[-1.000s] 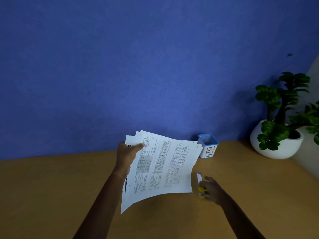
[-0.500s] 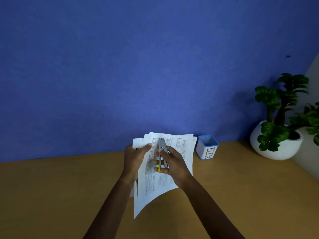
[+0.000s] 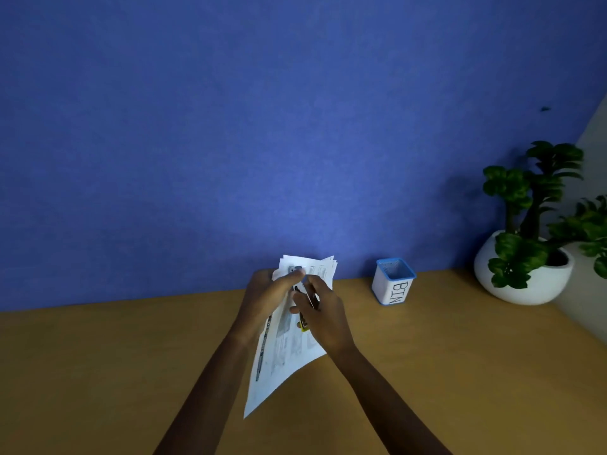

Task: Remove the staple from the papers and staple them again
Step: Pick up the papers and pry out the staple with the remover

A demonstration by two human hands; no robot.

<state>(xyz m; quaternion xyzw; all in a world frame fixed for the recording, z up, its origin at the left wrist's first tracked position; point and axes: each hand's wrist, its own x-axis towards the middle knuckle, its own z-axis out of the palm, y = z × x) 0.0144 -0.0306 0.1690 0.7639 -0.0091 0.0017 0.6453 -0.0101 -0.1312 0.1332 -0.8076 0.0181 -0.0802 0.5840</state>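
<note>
A sheaf of printed white papers (image 3: pixel 279 359) hangs above the wooden desk, turned almost edge-on to me. My left hand (image 3: pixel 266 297) grips its upper left part, thumb across the top. My right hand (image 3: pixel 323 315) holds a small stapler (image 3: pixel 303 303) with a metal head and a yellow part, pressed against the papers' upper area. The stapler's metal tip (image 3: pixel 294 269) shows beside my left thumb. The staple itself is too small to see.
A small white box with a blue rim marked BIN (image 3: pixel 393 281) stands at the back of the desk (image 3: pixel 98 372), right of my hands. A potted green plant in a white bowl (image 3: pixel 525 274) sits at the far right. A blue wall rises behind.
My right hand picked the stapler up from the desk and brought it to the papers' top. The papers have swung from facing me to nearly edge-on.
</note>
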